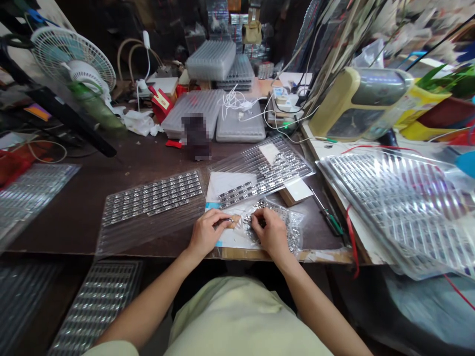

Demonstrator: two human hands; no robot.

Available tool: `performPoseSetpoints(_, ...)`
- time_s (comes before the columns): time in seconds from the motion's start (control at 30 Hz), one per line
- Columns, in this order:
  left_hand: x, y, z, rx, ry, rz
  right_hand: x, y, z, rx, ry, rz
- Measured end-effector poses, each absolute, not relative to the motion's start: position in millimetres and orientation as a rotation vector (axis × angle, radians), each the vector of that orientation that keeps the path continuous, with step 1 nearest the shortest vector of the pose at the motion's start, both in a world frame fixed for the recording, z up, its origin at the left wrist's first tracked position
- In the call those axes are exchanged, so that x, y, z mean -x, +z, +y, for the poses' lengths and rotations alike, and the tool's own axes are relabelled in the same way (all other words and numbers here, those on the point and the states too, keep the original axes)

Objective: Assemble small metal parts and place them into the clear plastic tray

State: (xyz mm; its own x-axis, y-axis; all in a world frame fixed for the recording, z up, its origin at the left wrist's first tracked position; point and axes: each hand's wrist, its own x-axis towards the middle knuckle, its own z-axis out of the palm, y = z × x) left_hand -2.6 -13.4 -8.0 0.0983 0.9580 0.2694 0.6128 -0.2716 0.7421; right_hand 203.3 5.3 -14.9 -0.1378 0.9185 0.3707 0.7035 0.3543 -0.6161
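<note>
Bag of clear plastic, small silvery metal parts inside.
Left of it, the left hand pinches a small dark metal piece; over the bag, the right hand curls, grasp unclear from here.

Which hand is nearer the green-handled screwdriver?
Right. The right hand is left of the screwdriver, at the bag of metal parts; the left hand is farther left.

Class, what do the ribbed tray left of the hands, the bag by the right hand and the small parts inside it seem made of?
Ribbed tray: probably clear, glossy plastic; the dark tabletop shows through it.
Bag: likely thin, shiny plastic film, as it is see-through and crinkled.
Small parts: apparently metal, given their silvery glints; coated plastic is possible.
</note>
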Motion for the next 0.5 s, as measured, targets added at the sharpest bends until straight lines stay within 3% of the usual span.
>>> performPoseSetpoints(0.5,-4.9,-6.7,-15.0,-2.086,0.901,1.632,-196.5,-7.5,5.7,1.31,0.525,-1.902)
